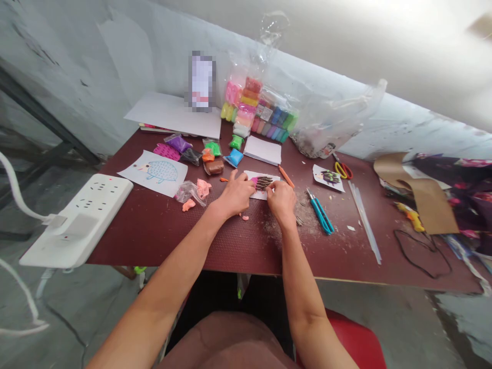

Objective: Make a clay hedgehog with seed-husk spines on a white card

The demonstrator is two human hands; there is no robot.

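Note:
A small white card (250,177) lies on the table in front of me, bearing a shape of magenta clay and rows of dark, short stick-like pieces (265,183). Bent over the card's left side, my left hand (237,195) grips it with fingertips beside the magenta part. My right hand (282,202) is at the card's right end, thumb and fingers pinched together; whatever is between them is too small to make out. Short thin sticks (299,221) lie just right of that hand. An orange pen-like stick (286,176) rests beyond it.
Left are a hedgehog drawing (161,173), peach clay (203,188) and a white power strip (82,218). Clay packs (246,107) stand at the back. Rightward lie a teal cutter (321,212), scissors (343,169), a finished-looking card (328,178), clear sticks (365,223) and a yellow glue gun (411,217).

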